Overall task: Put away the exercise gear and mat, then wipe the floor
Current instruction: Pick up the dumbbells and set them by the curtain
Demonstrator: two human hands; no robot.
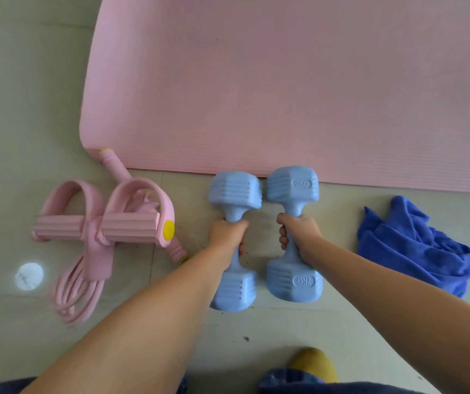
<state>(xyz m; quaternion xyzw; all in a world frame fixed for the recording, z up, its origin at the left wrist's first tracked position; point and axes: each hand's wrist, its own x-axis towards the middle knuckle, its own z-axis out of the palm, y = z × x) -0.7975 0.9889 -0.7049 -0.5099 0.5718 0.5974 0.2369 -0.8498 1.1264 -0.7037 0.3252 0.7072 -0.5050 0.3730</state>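
Yellow slipper (pixel 313 364), tiled floor (pixel 23 81), pink mat (pixel 285 81), blue cloth (pixel 415 248).

I count two blue dumbbells (pixel 235 240) (pixel 293 231), each marked or shaped alike, one pink mat (pixel 285 86), one pink pedal resistance band (pixel 106 226), and one crumpled blue cloth (pixel 415 248). Two hands (pixel 228 234) (pixel 299 231) show, one yellow slipper (pixel 313 364), and one pale round spot (pixel 28 275), perhaps just light.

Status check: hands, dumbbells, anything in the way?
Left hand grips left dumbbell; right hand grips right dumbbell. Pink mat unrolled. Blue cloth right, clear.
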